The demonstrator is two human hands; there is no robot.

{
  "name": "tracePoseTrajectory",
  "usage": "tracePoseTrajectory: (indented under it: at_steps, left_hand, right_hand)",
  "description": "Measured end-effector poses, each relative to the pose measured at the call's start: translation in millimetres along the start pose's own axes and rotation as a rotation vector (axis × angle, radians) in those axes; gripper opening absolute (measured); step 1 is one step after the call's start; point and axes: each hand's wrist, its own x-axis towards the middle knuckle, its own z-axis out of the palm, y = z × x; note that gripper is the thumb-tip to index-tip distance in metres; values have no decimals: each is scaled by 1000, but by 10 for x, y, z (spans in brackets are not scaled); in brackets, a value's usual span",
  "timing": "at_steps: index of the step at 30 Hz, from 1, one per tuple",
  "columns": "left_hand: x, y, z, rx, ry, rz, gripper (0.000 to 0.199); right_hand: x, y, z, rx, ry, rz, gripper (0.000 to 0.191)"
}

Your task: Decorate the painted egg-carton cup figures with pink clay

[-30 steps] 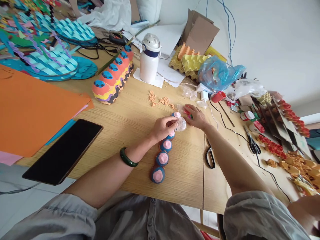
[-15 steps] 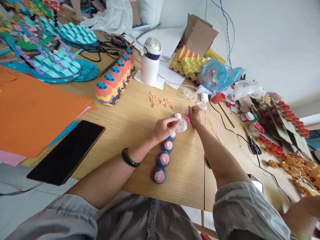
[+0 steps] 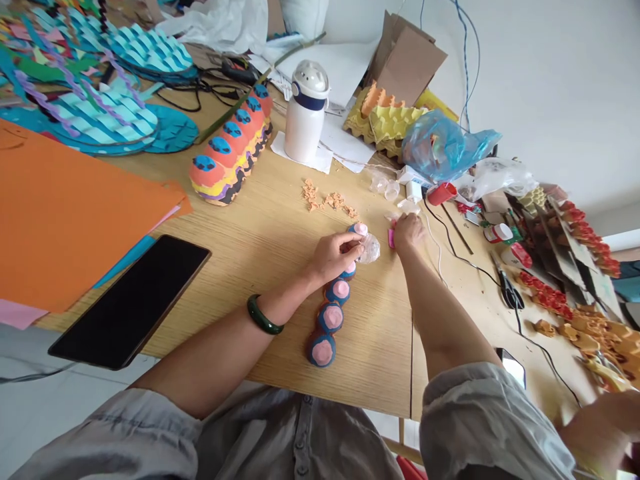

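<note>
A row of egg-carton cups painted blue, each topped with a pink clay disc [image 3: 331, 317], lies on the wooden table in front of me. My left hand [image 3: 336, 257] is over the far part of the row, thumb and fingers pinched on a crumpled ball of clear plastic [image 3: 369, 249]. To the right of it, my right hand [image 3: 410, 232] rests low at the table, closed at a small pink packet [image 3: 391, 238] that sticks out on its left side. Clear film shows just beyond that hand; its fingertips are mostly hidden.
A painted egg-carton strip [image 3: 231, 143], white bottle [image 3: 304, 113] and orange crumbs [image 3: 333, 200] lie beyond the row. Left are a black tablet [image 3: 131, 300] and orange paper [image 3: 75, 213]. Cables, scissors [image 3: 510, 293] and another person's hand [image 3: 600, 433] are at right.
My right hand has moved a little to the right, and the pink packet has shifted with it. My left hand stays pinched on the clear plastic. The view has shifted slightly.
</note>
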Motion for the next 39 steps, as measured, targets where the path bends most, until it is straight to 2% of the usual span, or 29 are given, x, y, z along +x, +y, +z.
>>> tracePoseTrajectory:
  at_steps: [3,7,10,12,16,18,20,22,26,29,31,34,39]
  left_hand:
    - [-1,-6,7,4,14,11,25]
    - [-3,-8,4,29,30,21,22]
    - [3,1,-16,31,23,11,22]
    - [6,8,-25,23,17,-5,23]
    - [5,4,-15,9,3,-14,24]
    - [3,-2,-4,-6,5,-21,25]
    - [2,-3,1,-19,5,-29,26]
    - [3,4,-4,-24,-9,-30,26]
    - [4,22,-27,-23,-29,-26,27]
    - [0,20,-37,-9,-22,-31,30]
    - [-4,15,-39,-3,-17,-27,29]
    - [-9,11,-38,-2,-21,-29,28]
    - [-18,23,-26,-44,-51,-32,27]
  right_hand:
    - [99,-382,174,-62,136,212,46]
    - [187,-852,327,-57,173,222,38]
    - [229,-993,299,-39,184,200,35]
    - [251,-931,197,-36,205,219,38]
    - [309,-590,-31,-60,265,302,43]
    - [357,-457,-51,-72,265,327,40]
    - [418,-427,14,-78,250,333,38]
    - [479,-509,130,-80,231,310,38]
    - [533,-861,348,-73,195,201,37]
    - [505,-1052,376,-62,183,126,34]
    - [476,-1055,309,-56,196,111,36]
    - [425,-845,117,-56,237,125,40]
    - [213,-196,-173,-67,308,149,33]
